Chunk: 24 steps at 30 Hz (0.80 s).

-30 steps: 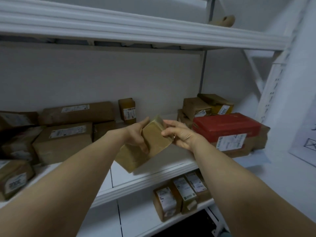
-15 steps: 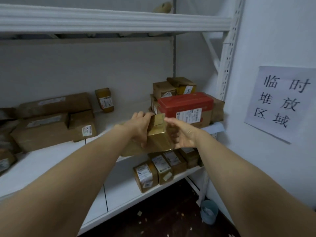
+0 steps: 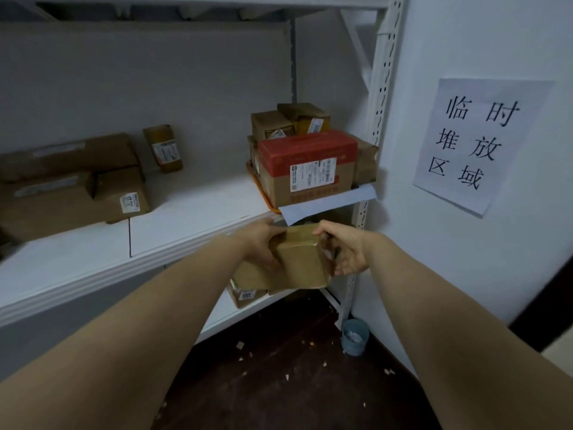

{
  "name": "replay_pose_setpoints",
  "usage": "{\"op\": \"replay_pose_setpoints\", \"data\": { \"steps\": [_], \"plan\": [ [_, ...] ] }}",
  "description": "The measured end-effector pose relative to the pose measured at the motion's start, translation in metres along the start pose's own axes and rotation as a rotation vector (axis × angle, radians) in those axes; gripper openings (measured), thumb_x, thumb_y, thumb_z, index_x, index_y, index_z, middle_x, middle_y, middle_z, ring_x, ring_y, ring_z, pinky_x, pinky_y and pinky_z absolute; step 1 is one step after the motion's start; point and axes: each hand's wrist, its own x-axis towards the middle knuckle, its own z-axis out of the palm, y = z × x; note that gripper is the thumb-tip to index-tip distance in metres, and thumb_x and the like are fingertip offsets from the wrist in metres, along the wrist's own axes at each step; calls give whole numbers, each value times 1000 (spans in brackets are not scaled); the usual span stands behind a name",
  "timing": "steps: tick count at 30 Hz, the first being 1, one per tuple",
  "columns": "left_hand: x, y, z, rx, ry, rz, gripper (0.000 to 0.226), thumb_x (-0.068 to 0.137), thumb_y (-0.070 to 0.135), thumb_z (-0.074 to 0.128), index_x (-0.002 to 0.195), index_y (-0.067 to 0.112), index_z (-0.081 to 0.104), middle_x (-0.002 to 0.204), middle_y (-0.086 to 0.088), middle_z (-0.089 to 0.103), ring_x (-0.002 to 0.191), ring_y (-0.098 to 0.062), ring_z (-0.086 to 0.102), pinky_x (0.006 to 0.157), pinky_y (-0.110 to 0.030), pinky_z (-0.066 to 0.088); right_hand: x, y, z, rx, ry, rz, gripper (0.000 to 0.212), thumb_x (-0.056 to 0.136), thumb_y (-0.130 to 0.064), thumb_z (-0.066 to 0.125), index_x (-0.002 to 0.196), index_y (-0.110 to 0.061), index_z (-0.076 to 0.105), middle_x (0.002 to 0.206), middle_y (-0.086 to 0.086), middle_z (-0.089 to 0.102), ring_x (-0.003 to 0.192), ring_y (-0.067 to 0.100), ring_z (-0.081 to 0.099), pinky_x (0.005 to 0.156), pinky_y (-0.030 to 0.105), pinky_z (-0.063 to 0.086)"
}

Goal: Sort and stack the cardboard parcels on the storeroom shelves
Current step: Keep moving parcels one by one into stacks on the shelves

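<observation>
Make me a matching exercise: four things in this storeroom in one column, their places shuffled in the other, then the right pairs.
1. red-topped box
2. brown parcel
3. blue cup
4. paper sign

A. on the floor
B. on the wall
C. gripped by the left hand and right hand
D. on the middle shelf

Pairs: 1-D, 2-C, 3-A, 4-B.

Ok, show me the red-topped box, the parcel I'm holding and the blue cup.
red-topped box (image 3: 307,148): head view, red top face.
held parcel (image 3: 302,265): head view, front face.
blue cup (image 3: 355,342): head view, outer wall.
</observation>
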Motion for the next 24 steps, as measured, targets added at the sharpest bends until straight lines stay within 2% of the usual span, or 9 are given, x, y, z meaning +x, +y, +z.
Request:
{"op": "replay_pose_setpoints", "data": {
  "steps": [3,6,8,10,12,16,18,21,24],
  "plan": [
    [-4,-6,16,-37,-4,-73,84,71,38,78,144,26,37,137,-6,42,124,-26,45,104,-38,39,1,13,-2,40,17,58,51,74,-54,62,100,-11,61,106,11,59,102,29,58,79,32,49],
    [-8,-13,33,-66,-25,-140,89,74,29,74,149,23,26,146,-7,34,130,-27,41,107,-37,39,2,24,2,71,25,96,50,75,-51,66,100,-8,56,109,17,57,98,32,59,71,34,52],
    [-9,-17,39,-107,-50,-167,78,83,18,62,150,23,22,151,-8,26,135,-28,35,109,-36,36,7,29,8,58,-6,68,51,76,-38,73,112,-10,51,113,18,55,102,34,58,81,40,54],
    [-12,-20,45,-142,-66,-190,67,88,15,56,148,19,26,149,-12,27,133,-28,36,108,-34,36,17,35,18,-102,0,2,60,73,-22,80,123,-9,48,117,14,55,112,33,56,95,44,50],
    [-16,-26,51,-146,-31,-228,65,89,20,56,147,18,27,144,-14,32,129,-30,40,105,-36,38,26,39,30,-340,59,-85,65,70,-15,82,126,-6,50,110,9,56,110,26,56,98,41,50],
    [-26,-47,62,-129,37,-305,72,87,22,59,149,22,21,143,-12,29,132,-32,37,107,-40,38,40,38,52,-756,198,-262,94,60,-24,87,137,-15,35,134,8,33,123,25,42,105,37,42],
    [-32,-60,69,-124,30,-329,72,89,28,59,149,23,21,147,-9,26,135,-29,33,108,-41,36,45,37,68,-846,188,-349,105,58,-23,89,141,-17,25,136,7,25,130,25,34,110,39,36],
    [-42,-75,78,-43,6,-316,75,86,36,60,149,23,22,149,-5,26,138,-26,27,111,-37,32,51,38,91,-918,150,-456,105,59,-16,88,141,-17,21,138,6,22,133,24,30,112,37,33],
    [-54,-89,82,108,25,-295,91,79,40,66,151,21,13,150,-3,29,139,-24,27,112,-39,23,57,35,112,-980,120,-523,107,59,-12,87,141,-18,19,142,6,19,134,24,31,113,36,32]
  ]
}}
